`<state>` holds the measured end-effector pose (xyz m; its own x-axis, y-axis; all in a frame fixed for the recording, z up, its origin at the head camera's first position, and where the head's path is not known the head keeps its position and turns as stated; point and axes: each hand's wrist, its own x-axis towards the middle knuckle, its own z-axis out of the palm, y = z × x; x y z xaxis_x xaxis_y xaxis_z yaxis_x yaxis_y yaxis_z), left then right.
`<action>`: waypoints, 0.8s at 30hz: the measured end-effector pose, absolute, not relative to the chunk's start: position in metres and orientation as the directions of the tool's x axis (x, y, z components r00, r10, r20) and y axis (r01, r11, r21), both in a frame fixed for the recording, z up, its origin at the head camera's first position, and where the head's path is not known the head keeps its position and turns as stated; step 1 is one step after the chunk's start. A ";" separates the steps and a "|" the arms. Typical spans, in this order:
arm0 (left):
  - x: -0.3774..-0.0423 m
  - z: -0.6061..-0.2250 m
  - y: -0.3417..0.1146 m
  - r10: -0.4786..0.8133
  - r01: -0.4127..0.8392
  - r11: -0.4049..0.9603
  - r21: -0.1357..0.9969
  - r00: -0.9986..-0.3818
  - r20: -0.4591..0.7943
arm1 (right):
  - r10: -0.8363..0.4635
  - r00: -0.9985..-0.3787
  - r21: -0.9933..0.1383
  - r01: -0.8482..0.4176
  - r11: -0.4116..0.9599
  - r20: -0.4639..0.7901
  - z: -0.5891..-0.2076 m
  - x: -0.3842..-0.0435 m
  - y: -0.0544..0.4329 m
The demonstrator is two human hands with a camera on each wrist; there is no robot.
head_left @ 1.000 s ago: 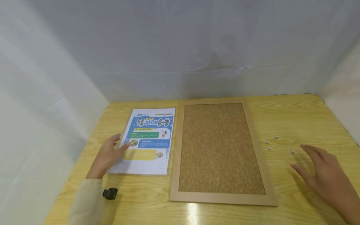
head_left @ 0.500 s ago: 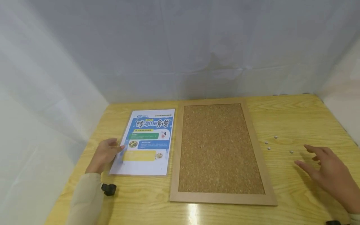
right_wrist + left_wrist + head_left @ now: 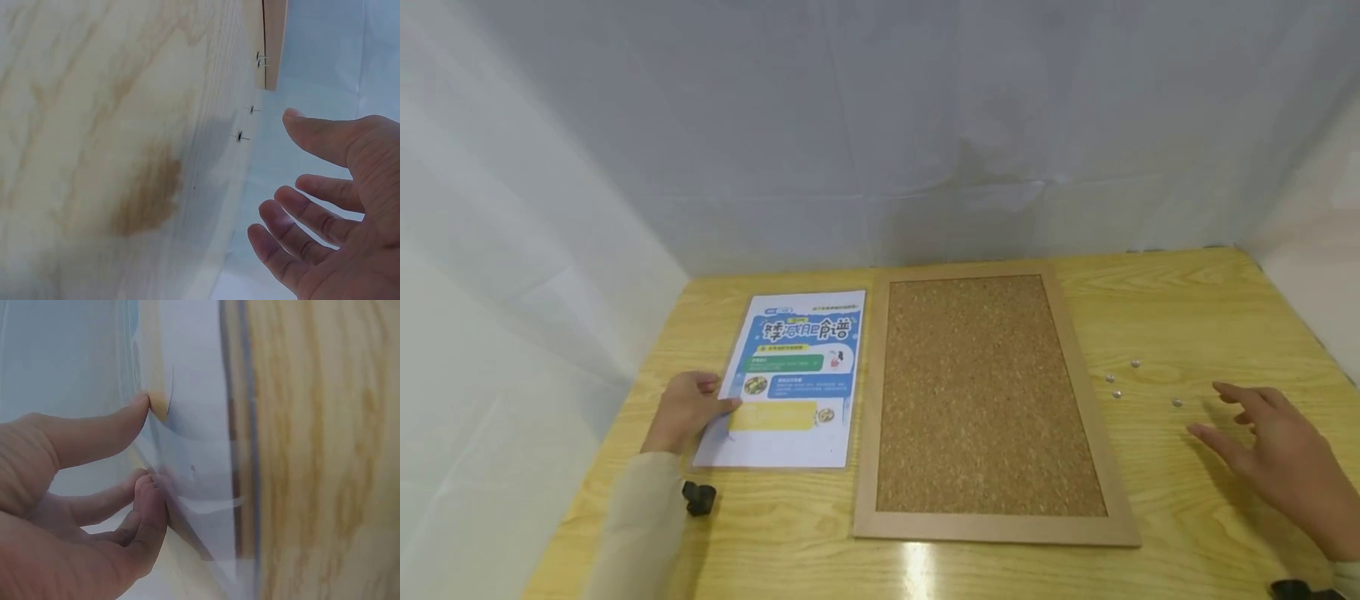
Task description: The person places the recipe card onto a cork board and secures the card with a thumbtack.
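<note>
Laminated sheet (image 3: 793, 379) lies flat on the table (image 3: 1187, 325), left of centre: white ground, blue printed panel with a large headline across the top, a green band, a yellow box lower down, clear plastic margin all round. Left hand (image 3: 688, 408) sits at the sheet's left edge; in the left wrist view the thumb (image 3: 94, 434) presses on top of the sheet (image 3: 194, 425) while the curled fingers (image 3: 147, 506) tuck under its lifted edge, so the hand pinches the sheet. Bare table (image 3: 325, 450) shows beyond the sheet's far edge in that view. The sheet's right edge runs just beside the cork board (image 3: 985, 392), nearly parallel, a thin strip of table between them. Cork board: brown speckled face in a pale wooden frame, flat, long side running away from the person, far end near the white backdrop (image 3: 880, 125). Right of the board, four small metal pushpins (image 3: 1116, 393) lie loose and scattered on open table. Right hand (image 3: 1273, 454) hovers near the pins, fingers spread and relaxed, holding nothing; in the right wrist view the pins (image 3: 240, 135) lie just off the fingertips (image 3: 294, 117).
</note>
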<state>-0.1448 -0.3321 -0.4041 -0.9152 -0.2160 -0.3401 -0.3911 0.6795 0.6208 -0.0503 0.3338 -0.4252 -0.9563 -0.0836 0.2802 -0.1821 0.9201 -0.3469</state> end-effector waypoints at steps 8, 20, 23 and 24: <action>-0.146 -0.402 -0.332 -0.266 -0.448 0.697 0.560 -0.887 -0.378 | -0.066 -0.980 -0.371 -0.134 0.919 0.189 -0.426 -0.060 0.335; -0.154 -0.403 -0.332 -0.267 -0.467 0.676 0.570 -0.876 -0.401 | -0.107 -0.979 -0.348 -0.161 0.924 0.171 -0.427 -0.071 0.336; -0.154 -0.405 -0.332 -0.263 -0.466 0.664 0.585 -0.878 -0.400 | -0.106 -0.981 -0.354 -0.158 0.922 0.160 -0.426 -0.074 0.336; -0.153 -0.405 -0.332 -0.256 -0.460 0.660 0.594 -0.881 -0.398 | -0.106 -0.982 -0.357 -0.155 0.921 0.153 -0.425 -0.075 0.336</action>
<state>-0.1529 -0.3320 -0.4049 -0.8810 -0.2555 -0.3981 -0.4598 0.6604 0.5936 -0.0747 0.3360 -0.4254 -0.9825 -0.1058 0.1534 -0.1549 0.9213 -0.3567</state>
